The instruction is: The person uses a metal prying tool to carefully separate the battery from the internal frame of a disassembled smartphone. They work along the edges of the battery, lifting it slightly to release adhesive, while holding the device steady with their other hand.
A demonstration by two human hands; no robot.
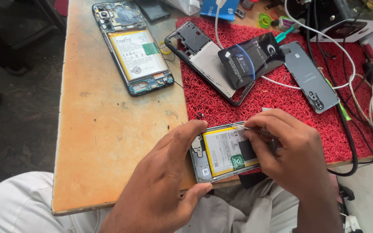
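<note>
An opened phone (221, 153) with a yellow-edged battery lies at the near edge of the table, half on the red mat (281, 95). My left hand (165, 177) grips its left end, thumb under the lower corner. My right hand (290, 151) rests over its right end and pinches thin metal tweezers (249, 128), whose tips point left across the top edge of the battery.
A second opened phone (135, 47) lies on the bare wooden table top (104, 129) at the back left. On the mat lie a phone frame (203, 60), a black pouch (251, 58) and a grey back cover (309, 77). White and black cables (359, 86) trail at the right.
</note>
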